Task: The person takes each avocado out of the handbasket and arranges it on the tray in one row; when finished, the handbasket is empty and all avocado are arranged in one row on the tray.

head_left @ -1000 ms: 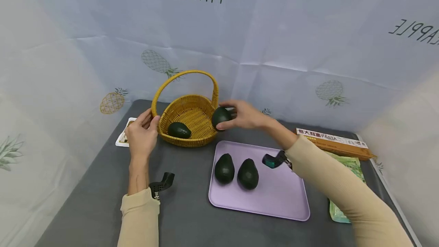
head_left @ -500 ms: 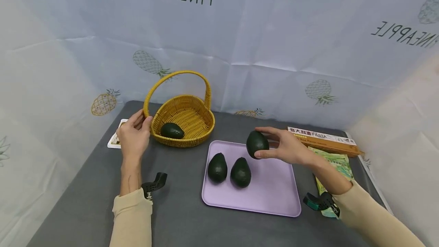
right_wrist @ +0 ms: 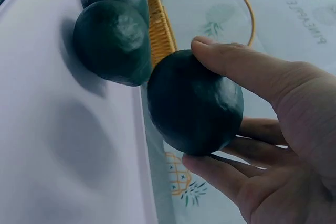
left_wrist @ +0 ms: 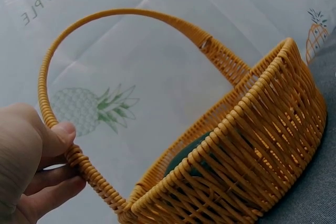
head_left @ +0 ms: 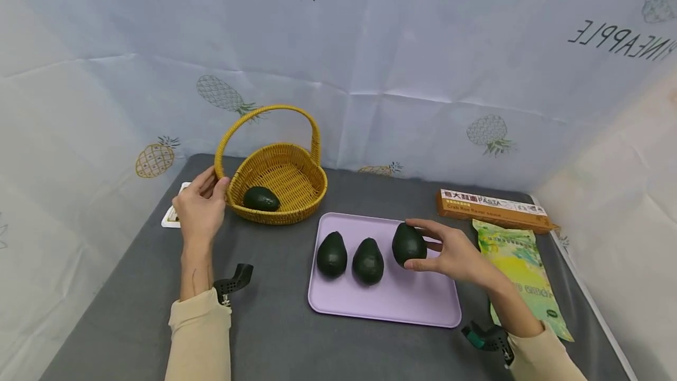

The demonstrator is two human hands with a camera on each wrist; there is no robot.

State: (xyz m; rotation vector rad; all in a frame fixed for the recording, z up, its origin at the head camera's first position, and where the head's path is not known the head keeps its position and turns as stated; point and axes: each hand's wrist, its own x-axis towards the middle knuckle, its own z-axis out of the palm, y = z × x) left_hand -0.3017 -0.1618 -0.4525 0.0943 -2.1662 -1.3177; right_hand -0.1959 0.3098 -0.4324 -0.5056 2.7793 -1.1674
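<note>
Held avocado [head_left: 408,245] has been carried from the basket [head_left: 296,184] to above the tray [head_left: 370,303], pinched by the right hand [head_left: 452,251] beside the middle avocado [head_left: 368,261], long axes roughly parallel; the basket handle [head_left: 285,107] is gripped by the left hand [head_left: 200,213].

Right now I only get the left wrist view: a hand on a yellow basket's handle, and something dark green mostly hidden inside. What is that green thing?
Observer: The head view shows it is an avocado, lying toward the left side of the basket.

Visitor: Neat! And the right hand, what has it got?

Observer: Its fingers hold another avocado.

Visitor: Are there any more?

Observer: Yes, two more avocados rest on a lilac tray.
</note>
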